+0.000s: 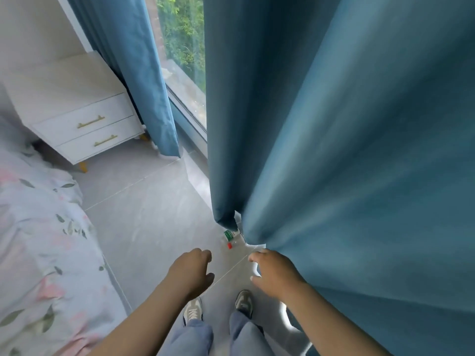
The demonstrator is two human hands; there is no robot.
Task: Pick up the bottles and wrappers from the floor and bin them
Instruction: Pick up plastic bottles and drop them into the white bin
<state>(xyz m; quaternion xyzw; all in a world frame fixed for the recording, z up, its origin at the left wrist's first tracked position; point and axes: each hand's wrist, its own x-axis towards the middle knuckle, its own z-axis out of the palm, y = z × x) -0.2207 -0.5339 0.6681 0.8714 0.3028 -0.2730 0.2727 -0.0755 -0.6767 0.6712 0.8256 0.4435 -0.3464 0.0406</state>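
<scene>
Lying at the curtain [347,150] hem, a bottle [229,237] points its red cap [229,245] toward the person's shoes [192,313]; left hand [191,272] and right hand [275,273] hover, fingers relaxed, empty

A red-capped bottle [229,239] lies on the floor [154,227] at the curtain [334,150] hem. Below it, the left hand [191,271] and the right hand [275,273] hover, empty.

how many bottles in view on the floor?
1. A clear bottle with a green label and red cap lies on the floor at the hem of the blue curtain, partly tucked under it. The curtain could hide more.
</scene>
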